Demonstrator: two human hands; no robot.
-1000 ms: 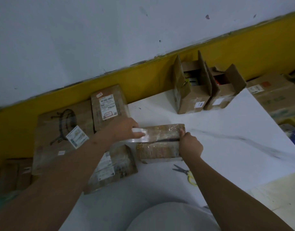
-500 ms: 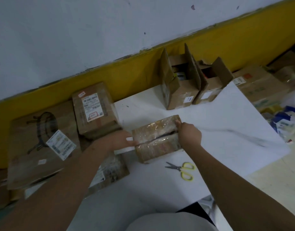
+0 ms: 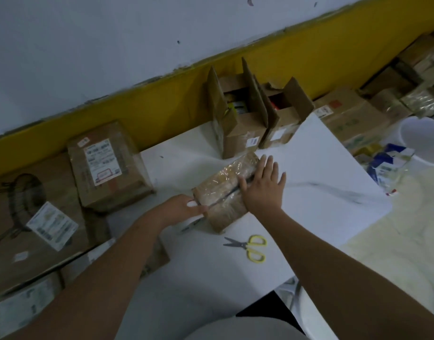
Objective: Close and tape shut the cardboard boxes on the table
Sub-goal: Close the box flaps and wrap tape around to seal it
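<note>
One box (image 3: 222, 190) between both hands' fingers (image 3: 273, 171)

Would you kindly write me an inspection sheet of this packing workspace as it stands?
Surface: white table, dark smear at right.
Job's things: small box, glossy clear wrap, centre; tall open box and lower open box at far edge, flaps up.
Clutter: yellow-handled scissors beside the small box, not touching.
Grips: left hand pinches something white, perhaps tape, at the box's left end; right hand flat on its right end.
Cables: nothing seen.
Surroundings: sealed labelled boxes left; white bucket, more boxes right.
</note>
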